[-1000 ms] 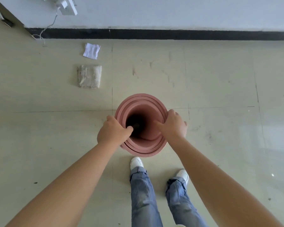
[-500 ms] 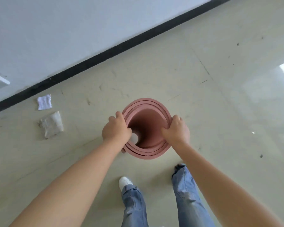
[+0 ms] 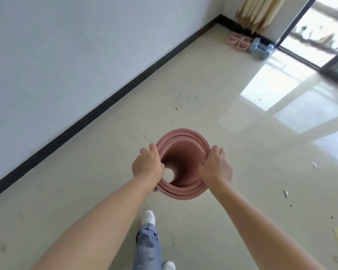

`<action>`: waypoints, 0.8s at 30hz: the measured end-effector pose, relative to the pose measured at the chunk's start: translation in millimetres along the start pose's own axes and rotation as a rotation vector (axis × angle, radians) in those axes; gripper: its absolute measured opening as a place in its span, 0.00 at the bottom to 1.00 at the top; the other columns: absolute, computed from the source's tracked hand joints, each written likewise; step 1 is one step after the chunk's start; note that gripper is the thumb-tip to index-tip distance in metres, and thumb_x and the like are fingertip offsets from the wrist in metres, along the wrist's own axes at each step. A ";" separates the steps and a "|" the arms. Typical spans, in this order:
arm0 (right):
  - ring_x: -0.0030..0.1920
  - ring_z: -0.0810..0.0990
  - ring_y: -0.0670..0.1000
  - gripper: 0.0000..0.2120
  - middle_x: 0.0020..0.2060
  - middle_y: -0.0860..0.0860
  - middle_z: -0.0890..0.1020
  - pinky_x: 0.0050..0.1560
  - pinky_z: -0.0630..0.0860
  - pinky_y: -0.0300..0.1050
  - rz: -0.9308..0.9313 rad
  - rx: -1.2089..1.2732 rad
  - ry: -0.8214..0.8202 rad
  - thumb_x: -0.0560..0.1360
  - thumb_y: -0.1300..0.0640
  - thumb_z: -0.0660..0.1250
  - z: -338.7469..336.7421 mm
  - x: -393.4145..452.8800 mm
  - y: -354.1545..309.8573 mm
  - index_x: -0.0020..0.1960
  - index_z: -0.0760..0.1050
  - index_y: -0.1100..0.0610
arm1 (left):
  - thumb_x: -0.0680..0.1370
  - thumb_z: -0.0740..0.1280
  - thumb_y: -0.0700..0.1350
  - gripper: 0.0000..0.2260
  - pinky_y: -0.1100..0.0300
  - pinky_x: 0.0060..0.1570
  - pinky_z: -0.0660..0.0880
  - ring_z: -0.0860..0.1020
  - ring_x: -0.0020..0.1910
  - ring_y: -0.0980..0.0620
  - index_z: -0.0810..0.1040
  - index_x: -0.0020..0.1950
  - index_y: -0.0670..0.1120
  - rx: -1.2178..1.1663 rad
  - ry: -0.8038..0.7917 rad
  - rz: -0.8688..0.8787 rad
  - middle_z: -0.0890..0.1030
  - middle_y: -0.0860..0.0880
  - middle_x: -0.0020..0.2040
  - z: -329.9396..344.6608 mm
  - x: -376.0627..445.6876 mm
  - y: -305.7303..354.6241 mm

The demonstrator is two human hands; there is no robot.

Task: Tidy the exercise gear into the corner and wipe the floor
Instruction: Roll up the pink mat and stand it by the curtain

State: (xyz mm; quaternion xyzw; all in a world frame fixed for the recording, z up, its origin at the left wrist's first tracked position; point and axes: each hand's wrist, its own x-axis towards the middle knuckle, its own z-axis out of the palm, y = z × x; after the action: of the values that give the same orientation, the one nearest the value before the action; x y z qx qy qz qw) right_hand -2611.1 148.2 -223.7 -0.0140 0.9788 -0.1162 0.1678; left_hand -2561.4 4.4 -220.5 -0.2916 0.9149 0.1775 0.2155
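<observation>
Both grips clasp rolled mat (image 3: pixel 185 151) rim: left hand (image 3: pixel 147 165), right hand (image 3: pixel 216 166) | glossy beige floor (image 3: pixel 213 106) | dumbbell (image 3: pixel 260 50) in corner

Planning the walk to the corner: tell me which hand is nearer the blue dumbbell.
Right. The right hand grips the rolled mat on the side toward the dumbbell; the left hand grips the wall side, farther off.

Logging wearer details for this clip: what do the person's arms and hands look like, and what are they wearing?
Both forearms are bare, with no sleeves in view. The left hand and right hand show no gloves, watch or rings. Below are blue jeans and white shoes.
</observation>
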 end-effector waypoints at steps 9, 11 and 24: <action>0.55 0.76 0.59 0.16 0.60 0.57 0.70 0.40 0.66 0.44 0.193 0.050 0.110 0.76 0.60 0.60 -147.8 201.9 20.1 0.62 0.64 0.63 | 0.79 0.60 0.39 0.15 0.57 0.49 0.76 0.78 0.55 0.43 0.65 0.65 0.41 0.061 0.048 0.274 0.71 0.41 0.61 -113.2 158.2 205.5; 0.54 0.76 0.60 0.16 0.60 0.57 0.70 0.41 0.66 0.44 0.220 0.078 0.110 0.76 0.60 0.61 -176.8 245.3 24.4 0.62 0.65 0.63 | 0.79 0.60 0.39 0.15 0.56 0.50 0.77 0.77 0.56 0.43 0.65 0.65 0.41 0.092 0.043 0.291 0.71 0.41 0.62 -136.6 192.3 247.8; 0.43 0.68 0.54 0.11 0.52 0.56 0.72 0.42 0.64 0.44 0.125 0.263 0.031 0.72 0.60 0.64 -325.7 618.6 35.1 0.47 0.61 0.58 | 0.78 0.61 0.41 0.16 0.57 0.43 0.71 0.77 0.56 0.43 0.66 0.65 0.41 0.199 0.056 0.288 0.72 0.41 0.61 -270.8 474.3 497.6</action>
State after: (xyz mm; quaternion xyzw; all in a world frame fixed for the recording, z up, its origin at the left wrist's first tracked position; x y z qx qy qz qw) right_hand -3302.4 213.8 -134.5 0.0708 0.9565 -0.2332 0.1601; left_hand -3293.3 47.2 -128.9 -0.1395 0.9660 0.1069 0.1899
